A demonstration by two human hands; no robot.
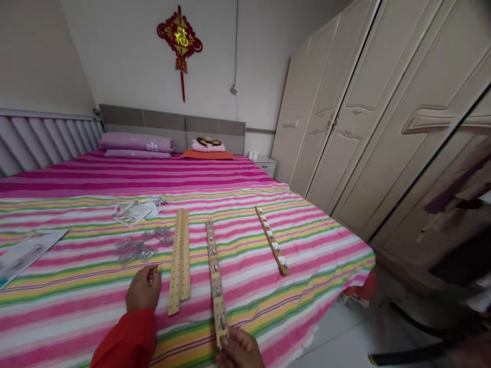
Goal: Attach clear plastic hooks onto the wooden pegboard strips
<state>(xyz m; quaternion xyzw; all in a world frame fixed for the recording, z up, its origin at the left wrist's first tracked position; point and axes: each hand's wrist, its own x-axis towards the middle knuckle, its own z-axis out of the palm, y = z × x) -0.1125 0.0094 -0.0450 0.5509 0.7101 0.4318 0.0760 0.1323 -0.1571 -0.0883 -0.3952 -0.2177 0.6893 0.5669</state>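
Note:
My right hand pinches the near end of a narrow wooden strip, thumb on top. The strip lies lengthwise on the striped bed cover and carries a row of small metal fittings. Left of it rest two bare wooden strips with rows of holes, side by side. My left hand, in a red sleeve, is closed beside these, near several small clear plastic packets. A tiny glint shows between its fingers, too small to name. Farther right lies another wooden strip with white round pieces along it.
Clear bags and papers lie beyond the packets, and a flat plastic package is at the far left. Folded bedding sits by the headboard. A tall wardrobe stands beyond the bed's right edge, above a tiled floor.

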